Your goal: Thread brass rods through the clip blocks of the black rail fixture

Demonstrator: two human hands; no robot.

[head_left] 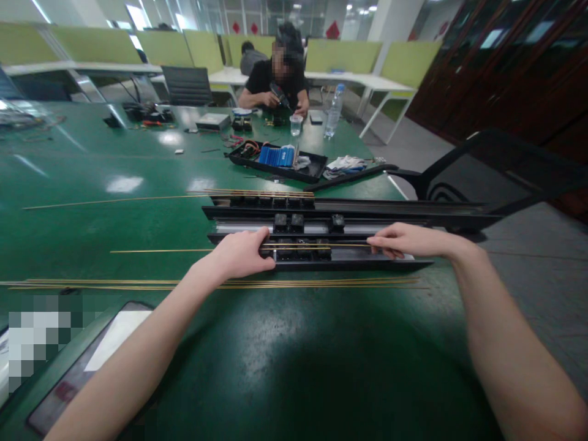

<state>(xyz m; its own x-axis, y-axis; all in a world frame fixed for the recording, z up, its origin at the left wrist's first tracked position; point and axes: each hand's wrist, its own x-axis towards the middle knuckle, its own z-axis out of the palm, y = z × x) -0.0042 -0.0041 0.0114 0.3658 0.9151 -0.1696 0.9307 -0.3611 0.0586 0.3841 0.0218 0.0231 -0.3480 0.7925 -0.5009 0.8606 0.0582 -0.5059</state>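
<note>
A black channel-shaped rail [358, 266] lies nearest me, with several black blocks [302, 248] seated in it. A thin brass rod [160, 250] runs along over the blocks and sticks out far to the left. My left hand [241, 252] closes around the leftmost block in that rail, thumb on the far side; part of the block is hidden under the hand. My right hand [397, 240] pinches the right end of a brass rod [346, 245] above the rail. Behind it lie a second rail [386, 227] with 3 blocks and a third rail [395, 211] with rods across it.
Several loose brass rods [321, 283] lie in front of the rails. A phone-like dark slab [76, 383] is at lower left. Beyond the rails are a black tool tray [316, 168], gloves [344, 166] and a water bottle [334, 113]. A person [280, 79] holds a power driver. A chair [496, 165] stands right.
</note>
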